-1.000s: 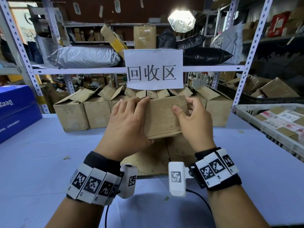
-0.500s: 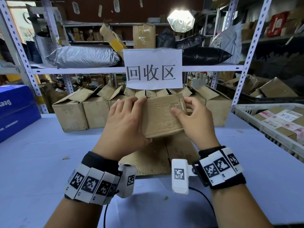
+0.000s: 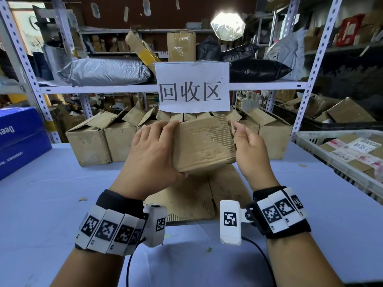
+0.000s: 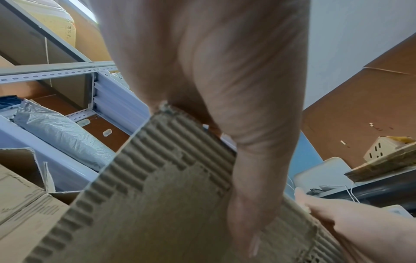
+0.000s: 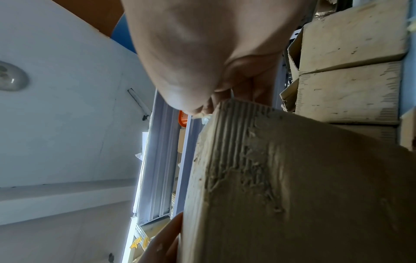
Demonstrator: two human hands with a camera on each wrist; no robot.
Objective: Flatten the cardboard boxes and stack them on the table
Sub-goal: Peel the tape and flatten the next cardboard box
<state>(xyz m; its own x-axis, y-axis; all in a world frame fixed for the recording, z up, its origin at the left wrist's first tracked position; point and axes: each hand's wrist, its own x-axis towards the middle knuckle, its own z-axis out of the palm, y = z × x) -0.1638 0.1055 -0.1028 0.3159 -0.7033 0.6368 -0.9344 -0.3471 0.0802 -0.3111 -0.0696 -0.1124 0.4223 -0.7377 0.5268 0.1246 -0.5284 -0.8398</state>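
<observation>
A small brown cardboard box (image 3: pixel 204 145) is held in the air over the middle of the table. My left hand (image 3: pixel 165 146) grips its left side, fingers over the top edge and thumb under the bottom. My right hand (image 3: pixel 236 129) pinches at the box's upper right edge with thumb and fingertips. In the left wrist view my thumb (image 4: pixel 254 160) lies across the box's ribbed face (image 4: pixel 168 204). The right wrist view shows my fingers (image 5: pixel 238 89) curled at the box's corner (image 5: pixel 292 195). Flattened cardboard (image 3: pixel 199 195) lies on the table below the box.
A row of open-flapped boxes (image 3: pixel 89 141) stands along the back of the lilac table (image 3: pixel 51 193), under a shelf with a paper sign (image 3: pixel 192 88). A blue carton (image 3: pixel 20 139) sits at the left. A white basket (image 3: pixel 310 146) of parcels sits at the right.
My right thumb has come off the box's front face, and that hand now pinches at the right edge. The box has shifted slightly left in my left hand's grip.
</observation>
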